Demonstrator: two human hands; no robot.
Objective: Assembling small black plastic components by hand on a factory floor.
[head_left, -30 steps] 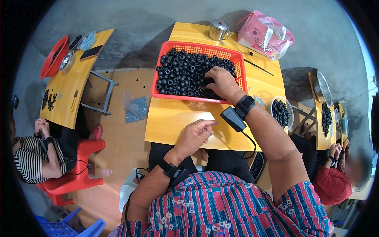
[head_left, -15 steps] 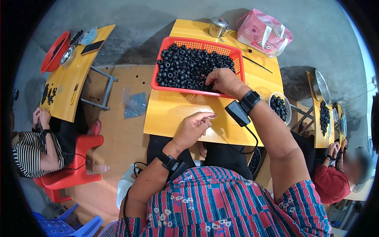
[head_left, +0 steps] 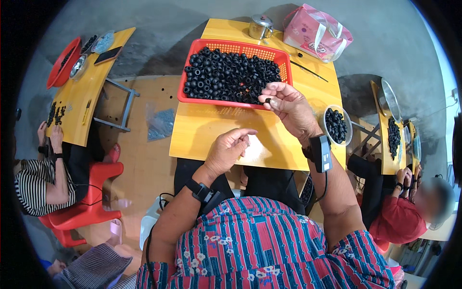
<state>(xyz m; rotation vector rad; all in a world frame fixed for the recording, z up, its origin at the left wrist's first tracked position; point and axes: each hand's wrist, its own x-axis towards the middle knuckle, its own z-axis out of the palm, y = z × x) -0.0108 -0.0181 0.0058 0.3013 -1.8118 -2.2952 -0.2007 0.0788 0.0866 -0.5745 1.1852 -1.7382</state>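
Between the thumb and fingers of my right hand (head_left: 286, 106) is a small black ring-shaped piece (head_left: 267, 100). This hand is raised just off the near right corner of a red plastic basket (head_left: 226, 102). Many black rounded pieces with holes (head_left: 219, 72), like beads or bushings, fill the basket. My left hand (head_left: 230, 148) hovers over the near part of the yellow table (head_left: 192, 130), its index finger stretched out and the thumb apart from it. Its other fingers curl under, and nothing shows in it. Right of my right hand stands a clear round tub (head_left: 349, 126) of black pieces.
A lidded metal cup (head_left: 260, 29), a pink bag (head_left: 315, 33) and a thin black stick (head_left: 310, 71) occupy the table's far side. People work at side tables, left (head_left: 79, 113) and right (head_left: 387, 130). A plastic bag of pale blue pieces (head_left: 161, 124) lies on the floor.
My right hand has come out of the basket toward me, with a black ring-shaped piece in its fingers. My left hand has stayed nearly in place. Another person's legs have appeared at lower left.
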